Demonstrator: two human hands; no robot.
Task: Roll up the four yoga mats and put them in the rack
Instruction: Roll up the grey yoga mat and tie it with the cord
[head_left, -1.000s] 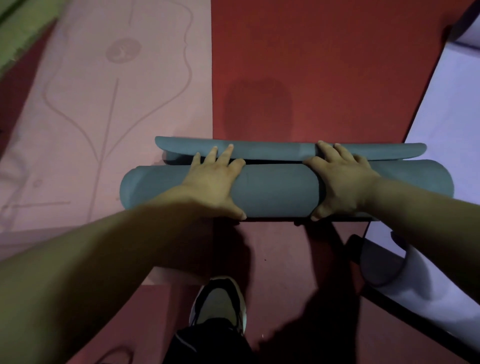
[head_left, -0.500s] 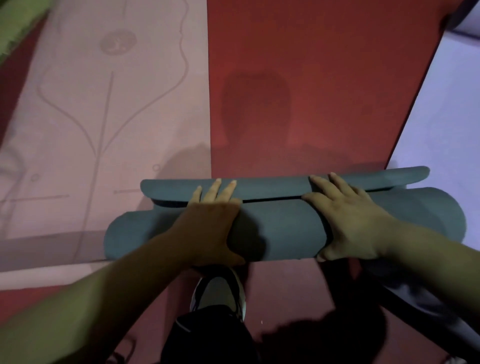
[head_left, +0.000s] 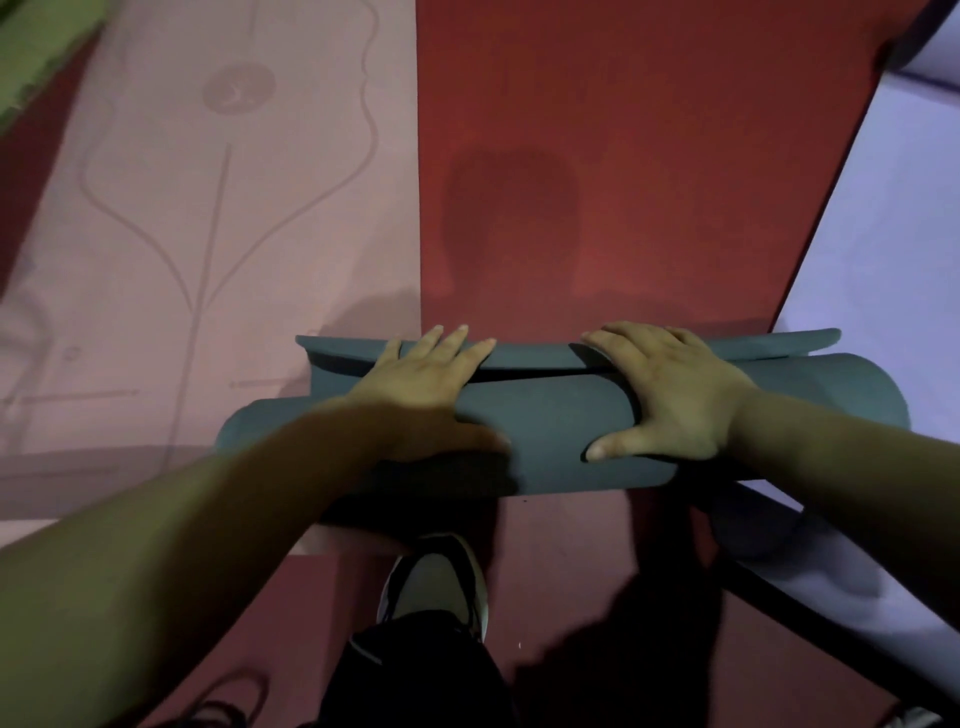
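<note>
left hand (head_left: 423, 400) and right hand (head_left: 672, 400) press straight fingers (head_left: 453, 344) on the teal mat roll (head_left: 550, 441); left thumb (head_left: 483, 441) shadowed.

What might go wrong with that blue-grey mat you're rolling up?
The rolled blue-grey foam yoga mat has a loose end flap that isn't tucked yet. If the left hand and right hand lift, it may spring open. Its ends overlap the flat pink yoga mat and lavender yoga mat, so pushing might drag them.
</note>
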